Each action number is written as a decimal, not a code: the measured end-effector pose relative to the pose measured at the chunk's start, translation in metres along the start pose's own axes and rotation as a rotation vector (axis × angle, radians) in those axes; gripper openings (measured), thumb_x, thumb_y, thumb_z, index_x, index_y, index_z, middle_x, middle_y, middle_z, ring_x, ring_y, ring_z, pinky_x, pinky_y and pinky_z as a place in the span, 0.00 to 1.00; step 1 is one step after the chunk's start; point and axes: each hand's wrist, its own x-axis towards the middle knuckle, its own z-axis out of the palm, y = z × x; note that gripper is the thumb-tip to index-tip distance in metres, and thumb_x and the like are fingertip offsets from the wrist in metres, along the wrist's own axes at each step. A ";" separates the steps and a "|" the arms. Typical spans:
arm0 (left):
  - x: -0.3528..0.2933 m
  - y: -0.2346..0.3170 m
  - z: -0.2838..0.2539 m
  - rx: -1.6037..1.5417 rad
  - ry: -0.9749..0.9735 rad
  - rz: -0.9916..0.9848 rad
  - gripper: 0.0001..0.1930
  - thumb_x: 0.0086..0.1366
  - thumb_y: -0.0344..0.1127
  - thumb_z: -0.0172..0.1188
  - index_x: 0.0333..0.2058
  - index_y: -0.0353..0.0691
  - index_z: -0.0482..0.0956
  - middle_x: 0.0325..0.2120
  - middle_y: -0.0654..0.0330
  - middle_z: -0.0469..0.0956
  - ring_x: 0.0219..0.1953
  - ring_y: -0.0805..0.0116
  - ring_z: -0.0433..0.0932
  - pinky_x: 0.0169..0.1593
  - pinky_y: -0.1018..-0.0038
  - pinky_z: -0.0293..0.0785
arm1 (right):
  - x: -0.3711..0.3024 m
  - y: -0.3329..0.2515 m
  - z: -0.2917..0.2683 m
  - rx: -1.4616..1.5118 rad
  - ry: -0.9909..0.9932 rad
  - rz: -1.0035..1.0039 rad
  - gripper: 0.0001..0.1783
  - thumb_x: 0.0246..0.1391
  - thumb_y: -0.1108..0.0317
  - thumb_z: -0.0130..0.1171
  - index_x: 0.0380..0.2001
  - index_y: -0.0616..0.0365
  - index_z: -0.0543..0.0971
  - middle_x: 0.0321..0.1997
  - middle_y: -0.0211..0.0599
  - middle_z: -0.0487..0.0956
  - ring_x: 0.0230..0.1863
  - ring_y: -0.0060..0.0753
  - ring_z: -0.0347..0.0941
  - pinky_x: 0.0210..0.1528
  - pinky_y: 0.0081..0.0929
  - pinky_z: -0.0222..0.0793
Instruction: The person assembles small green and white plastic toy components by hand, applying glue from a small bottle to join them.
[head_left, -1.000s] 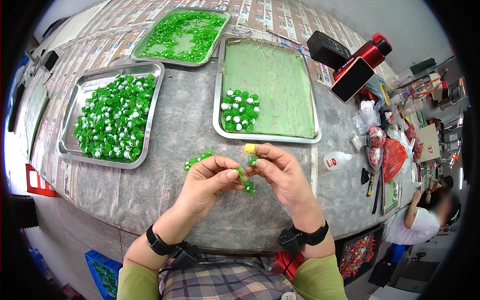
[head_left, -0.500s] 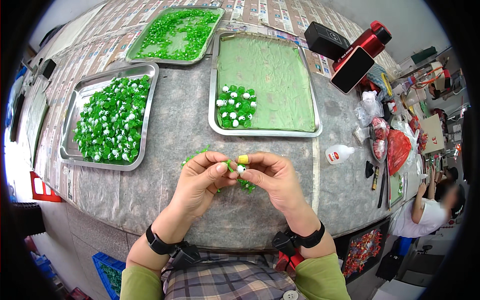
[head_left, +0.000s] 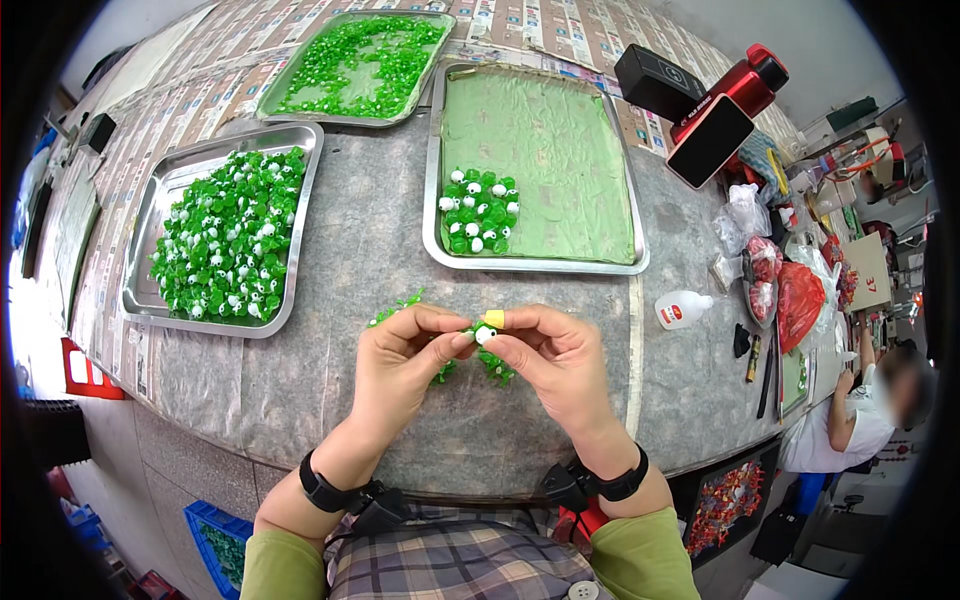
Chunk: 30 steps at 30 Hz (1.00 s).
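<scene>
An eyeball bead (head_left: 486,335), white with a black pupil and green beside it, is held above the near part of the grey-covered table (head_left: 350,230). The right hand (head_left: 562,365), yellow tape (head_left: 494,318) around one fingertip, pinches it between thumb and forefinger. The left hand (head_left: 400,365) pinches a small green piece (head_left: 473,328) right beside it, largely hidden by the fingers. Green spiky pieces (head_left: 497,370) lie beneath; beyond stands a green-lined metal tray (head_left: 570,170).
</scene>
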 end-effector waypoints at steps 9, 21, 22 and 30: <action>-0.002 0.003 -0.001 0.039 -0.013 0.057 0.04 0.51 0.22 0.54 0.28 0.31 0.73 0.27 0.58 0.72 0.28 0.74 0.73 0.32 0.83 0.71 | 0.000 -0.007 0.000 0.064 -0.002 0.036 0.09 0.43 0.75 0.55 0.31 0.65 0.72 0.29 0.32 0.75 0.33 0.19 0.70 0.36 0.14 0.65; -0.001 0.006 0.002 0.116 -0.021 0.140 0.05 0.50 0.20 0.53 0.28 0.31 0.73 0.26 0.58 0.71 0.28 0.75 0.72 0.32 0.83 0.71 | -0.001 -0.010 0.002 0.020 -0.001 0.018 0.09 0.42 0.77 0.55 0.31 0.65 0.72 0.29 0.32 0.74 0.31 0.17 0.70 0.34 0.12 0.65; -0.001 0.006 0.002 0.118 -0.024 0.134 0.05 0.50 0.20 0.53 0.28 0.31 0.73 0.26 0.58 0.71 0.28 0.75 0.72 0.33 0.83 0.71 | -0.001 -0.010 0.002 0.010 -0.008 0.022 0.09 0.42 0.78 0.55 0.31 0.65 0.72 0.29 0.33 0.74 0.31 0.18 0.70 0.34 0.13 0.66; 0.000 0.007 0.001 0.454 -0.041 0.307 0.05 0.46 0.20 0.56 0.25 0.33 0.74 0.23 0.60 0.73 0.27 0.75 0.71 0.28 0.82 0.67 | -0.001 -0.010 -0.002 0.031 -0.047 0.112 0.12 0.43 0.76 0.55 0.35 0.64 0.72 0.29 0.30 0.74 0.32 0.14 0.68 0.32 0.10 0.64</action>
